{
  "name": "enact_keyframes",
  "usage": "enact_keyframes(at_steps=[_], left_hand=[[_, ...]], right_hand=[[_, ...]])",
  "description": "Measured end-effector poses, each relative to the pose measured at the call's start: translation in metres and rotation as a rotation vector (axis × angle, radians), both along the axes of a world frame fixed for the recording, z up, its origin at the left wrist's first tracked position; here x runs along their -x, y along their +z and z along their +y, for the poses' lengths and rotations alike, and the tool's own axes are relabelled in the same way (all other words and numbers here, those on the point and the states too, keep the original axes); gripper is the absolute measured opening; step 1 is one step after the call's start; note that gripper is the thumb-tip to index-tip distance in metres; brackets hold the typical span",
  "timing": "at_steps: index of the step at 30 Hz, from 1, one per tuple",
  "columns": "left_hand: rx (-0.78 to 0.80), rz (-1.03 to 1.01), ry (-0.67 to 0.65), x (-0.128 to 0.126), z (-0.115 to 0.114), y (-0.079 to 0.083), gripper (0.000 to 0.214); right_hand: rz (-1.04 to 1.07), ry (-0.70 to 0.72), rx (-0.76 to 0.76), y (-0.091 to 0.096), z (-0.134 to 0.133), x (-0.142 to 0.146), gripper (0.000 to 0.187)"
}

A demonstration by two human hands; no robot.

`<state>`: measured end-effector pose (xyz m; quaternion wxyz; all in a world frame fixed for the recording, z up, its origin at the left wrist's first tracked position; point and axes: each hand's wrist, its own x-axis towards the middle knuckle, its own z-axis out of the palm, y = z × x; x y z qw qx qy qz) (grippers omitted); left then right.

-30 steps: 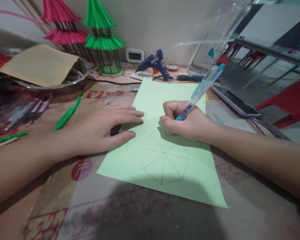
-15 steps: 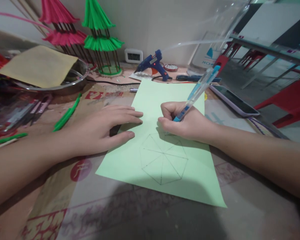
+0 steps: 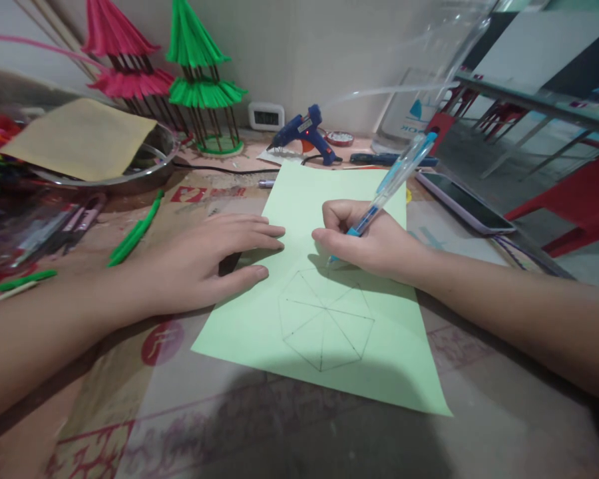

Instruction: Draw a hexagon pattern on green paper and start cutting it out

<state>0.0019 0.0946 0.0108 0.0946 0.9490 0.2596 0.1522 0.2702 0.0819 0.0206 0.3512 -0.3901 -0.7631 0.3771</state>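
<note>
A light green sheet of paper (image 3: 389, 372) lies in front of me, bearing a thin pen-drawn octagon (image 3: 325, 309) with lines crossing at its centre. My right hand (image 3: 362, 236) grips a clear and blue pen (image 3: 387, 189), its tip close to the octagon's upper edge; whether it touches the paper I cannot tell. My left hand (image 3: 214, 259) rests flat, fingers stretched over the sheet's left edge.
Behind the paper are a blue glue gun (image 3: 304, 133), a small white digital clock (image 3: 266, 117) and green (image 3: 204, 93) and pink (image 3: 124, 60) tiered models. A metal tray (image 3: 164, 156) stands left, a phone (image 3: 464, 199) right. Green fuzzy sticks (image 3: 136, 233) lie near my left forearm.
My right hand and the pen have shifted very slightly, and the pen's tip shows more clearly. The left hand stays in place; the whole view has moved a little.
</note>
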Motion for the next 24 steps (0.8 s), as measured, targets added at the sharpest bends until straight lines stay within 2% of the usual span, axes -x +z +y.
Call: enact_keyframes(at_steps=[2, 4, 7, 9, 10, 13, 18, 21, 24], left_hand=[[-0.002, -0.009, -0.004, 0.0, -0.001, 0.001, 0.038], [0.003, -0.008, -0.002, 0.0, -0.001, 0.002, 0.037], [0.009, -0.009, -0.004, -0.001, -0.002, 0.002, 0.037], [0.014, -0.011, -0.001, -0.001, -0.001, 0.002, 0.037], [0.017, -0.013, 0.001, 0.0, -0.001, 0.001, 0.037], [0.023, -0.02, 0.004, 0.001, -0.001, 0.0, 0.039], [0.033, -0.014, 0.02, 0.002, -0.003, 0.0, 0.038], [0.043, -0.014, 0.023, 0.002, -0.003, 0.001, 0.039], [0.052, -0.021, 0.03, 0.003, -0.003, 0.002, 0.039]], right_hand=[[0.019, -0.036, 0.054, 0.001, 0.001, -0.001, 0.032], [0.017, -0.065, 0.027, 0.007, 0.002, -0.005, 0.024], [-0.137, -0.117, -0.211, 0.025, 0.007, -0.016, 0.025], [-0.406, -0.235, -0.404, 0.039, 0.013, -0.027, 0.025], [-0.479, -0.289, -0.439, 0.044, 0.018, -0.034, 0.022], [-0.665, -0.441, -0.363, 0.052, 0.036, -0.053, 0.017], [-0.791, -0.534, -0.198, 0.037, 0.066, -0.075, 0.028], [-0.766, -0.577, -0.125, 0.029, 0.075, -0.08, 0.03], [-0.656, -0.57, -0.106, 0.029, 0.078, -0.081, 0.032]])
